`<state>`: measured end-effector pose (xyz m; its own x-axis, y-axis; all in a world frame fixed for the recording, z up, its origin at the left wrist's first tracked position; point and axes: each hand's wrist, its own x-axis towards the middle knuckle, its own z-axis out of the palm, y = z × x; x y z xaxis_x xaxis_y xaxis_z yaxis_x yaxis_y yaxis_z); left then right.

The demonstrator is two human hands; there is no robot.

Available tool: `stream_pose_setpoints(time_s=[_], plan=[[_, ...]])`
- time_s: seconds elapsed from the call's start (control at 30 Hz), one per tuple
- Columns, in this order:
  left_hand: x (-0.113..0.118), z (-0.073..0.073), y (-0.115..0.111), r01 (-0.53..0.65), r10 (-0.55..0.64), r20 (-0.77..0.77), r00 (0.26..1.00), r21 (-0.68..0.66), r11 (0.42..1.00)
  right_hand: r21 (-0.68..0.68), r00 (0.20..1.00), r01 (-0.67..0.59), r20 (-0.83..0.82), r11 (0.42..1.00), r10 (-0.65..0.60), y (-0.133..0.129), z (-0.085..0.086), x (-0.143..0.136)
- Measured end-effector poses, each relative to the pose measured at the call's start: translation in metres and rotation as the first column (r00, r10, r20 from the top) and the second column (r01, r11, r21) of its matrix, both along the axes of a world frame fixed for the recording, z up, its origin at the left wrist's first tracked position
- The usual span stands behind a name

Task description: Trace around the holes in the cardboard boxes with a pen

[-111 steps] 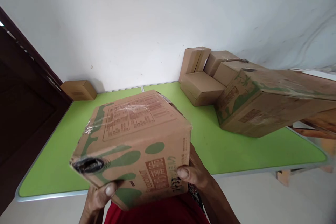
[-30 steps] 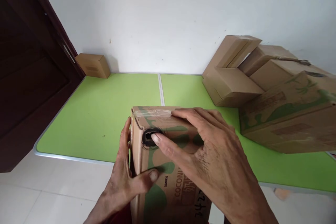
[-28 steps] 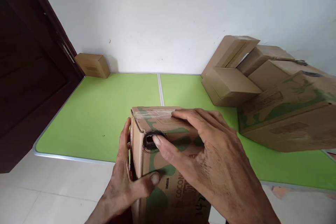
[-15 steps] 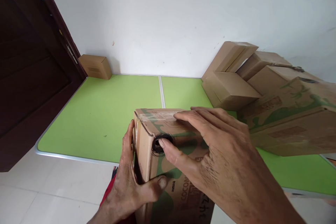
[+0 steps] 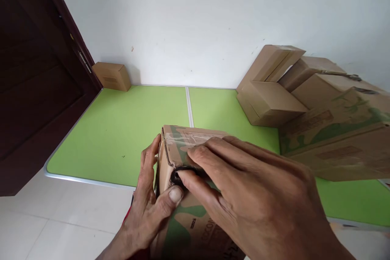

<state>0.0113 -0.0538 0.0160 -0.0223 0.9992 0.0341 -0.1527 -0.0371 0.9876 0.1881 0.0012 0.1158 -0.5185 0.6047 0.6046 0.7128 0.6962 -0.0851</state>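
Left hand (image 5: pixel 146 211) grips carton (image 5: pixel 189 213) at left; right hand (image 5: pixel 258 189) clasps its upper edge, thumb at hole (image 5: pixel 175 176). Step seems probing hole; next calls for steady hold.

White wall (image 5: pixel 170 16), dark door (image 5: pixel 33 77)

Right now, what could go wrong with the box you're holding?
The right hand has its thumb at the dark-rimmed hole in the held box, so the rough-looking cardboard there might tear if pulled. The left hand holds one end, so the box could tip if that grip slips; what supports it underneath is hidden.
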Motion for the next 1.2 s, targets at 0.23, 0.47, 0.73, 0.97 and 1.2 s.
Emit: stream_pose_setpoints(time_s=[0.23,0.47,0.73,0.97,1.2], plan=[[-0.008,0.013,0.012,0.034,-0.03,-0.098,0.995,0.037,0.999,0.019,0.998,-0.044,-0.04,0.999,0.045,-0.012,-0.001,0.001],[-0.024,0.012,0.022,0.11,-0.103,-0.087,0.991,0.075,0.991,0.089,0.99,-0.114,-0.079,0.99,0.121,-0.01,-0.004,-0.012],[-0.022,0.014,0.024,0.118,-0.109,-0.098,0.989,0.091,0.989,0.05,0.99,-0.119,-0.065,0.992,0.122,-0.01,-0.003,-0.013],[-0.024,0.013,0.024,0.189,-0.179,-0.112,0.977,0.079,0.979,-0.111,0.972,-0.234,-0.063,0.966,0.228,-0.002,-0.007,-0.006],[-0.017,0.015,0.02,0.147,-0.144,-0.079,0.986,0.034,0.989,-0.145,0.946,-0.323,-0.07,0.935,0.316,-0.001,0.0,0.004]])
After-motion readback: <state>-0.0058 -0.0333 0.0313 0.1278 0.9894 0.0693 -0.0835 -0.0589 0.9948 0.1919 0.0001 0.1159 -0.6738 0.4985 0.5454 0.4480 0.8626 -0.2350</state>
